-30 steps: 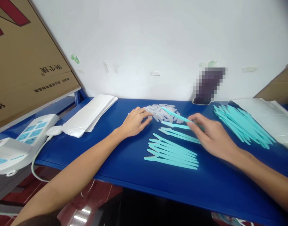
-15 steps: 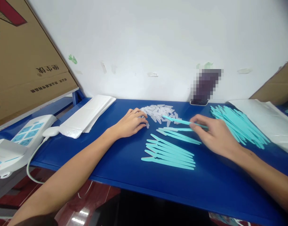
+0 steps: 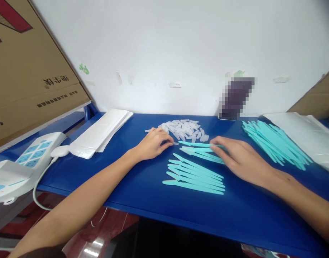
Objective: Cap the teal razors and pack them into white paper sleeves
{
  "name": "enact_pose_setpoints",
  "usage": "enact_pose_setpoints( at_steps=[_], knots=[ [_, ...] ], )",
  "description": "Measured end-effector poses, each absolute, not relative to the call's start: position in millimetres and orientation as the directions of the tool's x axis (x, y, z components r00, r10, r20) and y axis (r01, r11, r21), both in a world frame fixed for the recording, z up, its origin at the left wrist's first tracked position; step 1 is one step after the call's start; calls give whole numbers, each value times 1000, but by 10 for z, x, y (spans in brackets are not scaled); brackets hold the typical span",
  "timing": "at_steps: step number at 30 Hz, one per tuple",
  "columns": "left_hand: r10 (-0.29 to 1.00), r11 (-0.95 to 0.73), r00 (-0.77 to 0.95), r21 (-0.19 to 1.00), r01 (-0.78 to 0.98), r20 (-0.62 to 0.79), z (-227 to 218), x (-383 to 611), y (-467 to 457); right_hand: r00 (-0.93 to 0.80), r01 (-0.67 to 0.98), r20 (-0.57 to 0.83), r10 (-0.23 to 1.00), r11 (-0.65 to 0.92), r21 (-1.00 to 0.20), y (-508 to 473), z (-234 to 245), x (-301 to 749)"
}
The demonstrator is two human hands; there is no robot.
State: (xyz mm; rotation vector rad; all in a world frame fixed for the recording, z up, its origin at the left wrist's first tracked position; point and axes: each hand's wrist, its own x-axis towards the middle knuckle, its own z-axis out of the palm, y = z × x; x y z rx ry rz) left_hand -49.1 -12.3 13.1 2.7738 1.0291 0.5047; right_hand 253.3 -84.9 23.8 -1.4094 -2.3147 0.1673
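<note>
The left hand pinches a cap; the right hand grips a razor rearward, leaving its tip free toward the surface's left edge.

Over a blue table, the left hand pinches a small translucent cap close to the tip of a slim turquoise stick, which the right hand holds by its other end — the two nearly in line. Behind them lies a heap of similar caps, while a fanned row of turquoise sticks sits nearer the table's front edge and a larger pile of sticks lies to the right — beside a pale plastic sheet.
</note>
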Motion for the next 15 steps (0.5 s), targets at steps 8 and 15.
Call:
enact_pose_setpoints(
  at_steps=[8,15],
  knots=[
    [642,-766,642,367,527,419,135,-480,-143,-439,816,264,859,504,-281,-849,242,2568],
    [525,-851,665,338,402,531,67,-325,-243,-500,784,334,799,582,-218,-896,284,2485]
  ],
)
